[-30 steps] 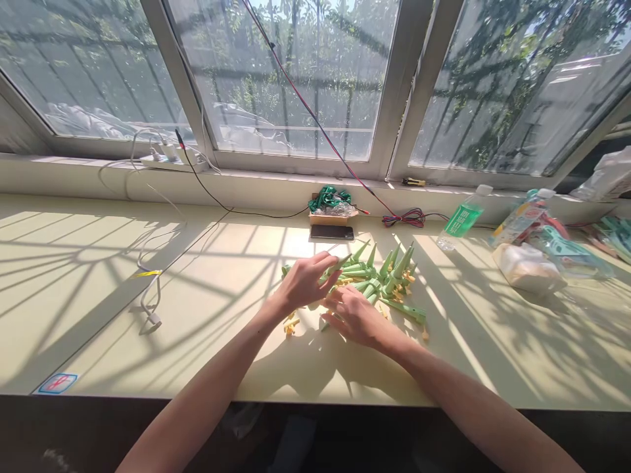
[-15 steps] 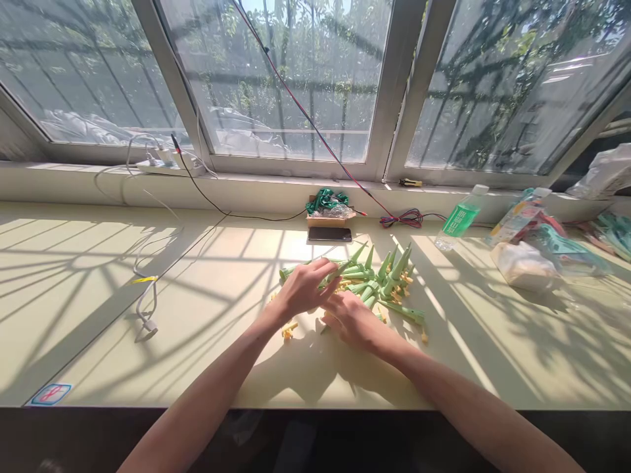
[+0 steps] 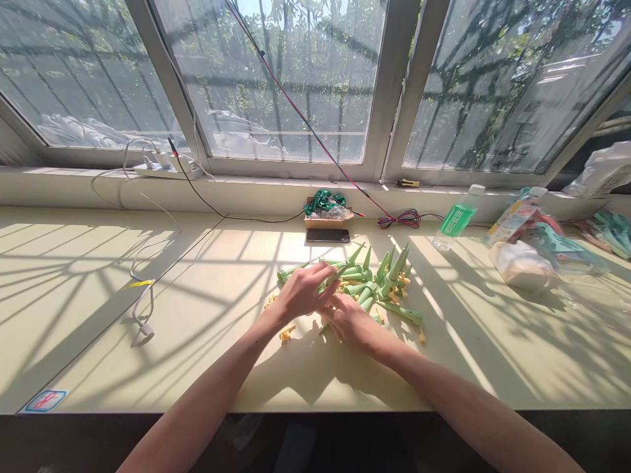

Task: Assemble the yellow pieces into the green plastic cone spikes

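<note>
Several pale green cone-shaped pieces (image 3: 392, 279) lie in a loose pile on the table, with small yellow pieces (image 3: 401, 284) among them. At the pile's near left, my left hand (image 3: 305, 289) is closed around a green cone (image 3: 336, 276), whose pointed end shows past the fingers. My right hand (image 3: 353, 325) touches or nearly touches it from below, fingers curled together. A thin green tip (image 3: 324, 328) shows by the right fingers; what they grip is mostly hidden. One yellow piece (image 3: 286, 333) lies apart, left of the right hand.
Behind the pile are a black phone (image 3: 328, 235) and a small cardboard box (image 3: 325, 222) holding green material. A green-labelled bottle (image 3: 457, 220) and a white-topped packet (image 3: 523, 266) stand to the right. A white cable (image 3: 142, 315) lies on the left, and a power strip (image 3: 162, 169) sits on the ledge.
The camera view has shifted slightly. My hands stay together at the same place, with the right fingers moved a little; the pile looks the same.
</note>
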`<state>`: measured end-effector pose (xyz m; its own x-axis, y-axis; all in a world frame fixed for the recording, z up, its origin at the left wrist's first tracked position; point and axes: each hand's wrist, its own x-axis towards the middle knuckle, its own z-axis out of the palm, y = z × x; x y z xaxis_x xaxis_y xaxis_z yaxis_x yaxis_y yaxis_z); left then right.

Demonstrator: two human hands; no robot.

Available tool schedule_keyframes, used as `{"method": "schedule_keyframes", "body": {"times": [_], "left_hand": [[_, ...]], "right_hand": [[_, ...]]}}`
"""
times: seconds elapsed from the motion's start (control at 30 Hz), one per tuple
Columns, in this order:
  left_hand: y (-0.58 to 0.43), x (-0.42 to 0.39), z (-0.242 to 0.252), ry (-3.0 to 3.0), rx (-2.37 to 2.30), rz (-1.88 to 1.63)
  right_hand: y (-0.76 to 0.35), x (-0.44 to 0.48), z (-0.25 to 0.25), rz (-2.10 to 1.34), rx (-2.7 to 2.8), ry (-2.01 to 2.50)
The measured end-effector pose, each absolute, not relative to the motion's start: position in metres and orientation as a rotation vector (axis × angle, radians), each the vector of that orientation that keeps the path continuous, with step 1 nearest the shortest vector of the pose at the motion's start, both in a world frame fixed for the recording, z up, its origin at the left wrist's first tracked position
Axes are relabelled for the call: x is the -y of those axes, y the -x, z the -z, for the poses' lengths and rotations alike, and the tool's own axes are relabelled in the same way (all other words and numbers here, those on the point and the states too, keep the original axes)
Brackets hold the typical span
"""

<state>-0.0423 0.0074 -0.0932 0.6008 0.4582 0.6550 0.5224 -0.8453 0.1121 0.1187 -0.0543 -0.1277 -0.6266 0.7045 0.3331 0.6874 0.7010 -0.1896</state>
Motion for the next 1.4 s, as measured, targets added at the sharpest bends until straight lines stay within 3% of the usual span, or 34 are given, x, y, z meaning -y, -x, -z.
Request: {"method": "schedule_keyframes", "body": {"times": [0.97,1.4], "left_hand": [[0.04,-0.005,0.094,2.758,0.822,1.075],[0.039,-0.006,0.084,2.942,1.121,1.622]], "right_hand": [[-0.119,0.055,0.127,-0.174,2.452,0.968],[-0.133,0.04,0.124,-0.25,2.112,0.758]]}}
